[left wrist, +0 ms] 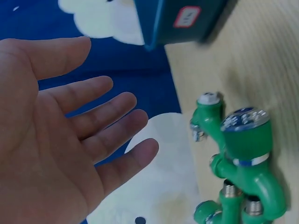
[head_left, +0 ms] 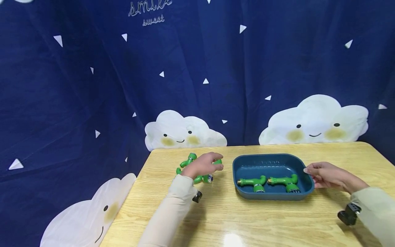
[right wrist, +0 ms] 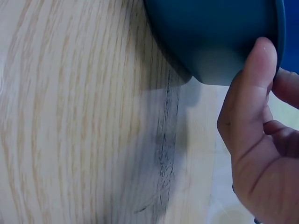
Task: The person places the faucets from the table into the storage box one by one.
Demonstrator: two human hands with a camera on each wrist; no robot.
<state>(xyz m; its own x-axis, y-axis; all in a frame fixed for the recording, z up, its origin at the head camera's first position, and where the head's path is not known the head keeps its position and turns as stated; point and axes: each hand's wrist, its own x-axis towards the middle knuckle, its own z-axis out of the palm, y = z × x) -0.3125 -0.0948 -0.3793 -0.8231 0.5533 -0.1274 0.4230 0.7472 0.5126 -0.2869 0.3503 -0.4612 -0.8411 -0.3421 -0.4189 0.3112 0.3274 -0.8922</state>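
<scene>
A dark teal basin [head_left: 271, 196] sits on the table at centre right. Two green valve-like fittings with brass threaded ends lie inside it, a left fitting [head_left: 251, 181] and a right fitting [head_left: 282, 180]. My right hand [head_left: 331, 176] pinches the basin's right rim between thumb and fingers, also seen in the right wrist view. My left hand [head_left: 203, 165] hovers above several more green fittings [left wrist: 247, 168] left of the basin. Its fingers are extended and spread, holding nothing, as the left wrist view shows. From the head, that hand covers part of those fittings.
The light wooden table [head_left: 247, 219] meets a dark blue curtain [head_left: 197, 68] printed with white clouds at its far edge. A small label [left wrist: 187, 17] is on the basin's outer side. Small black cameras sit at both wrists.
</scene>
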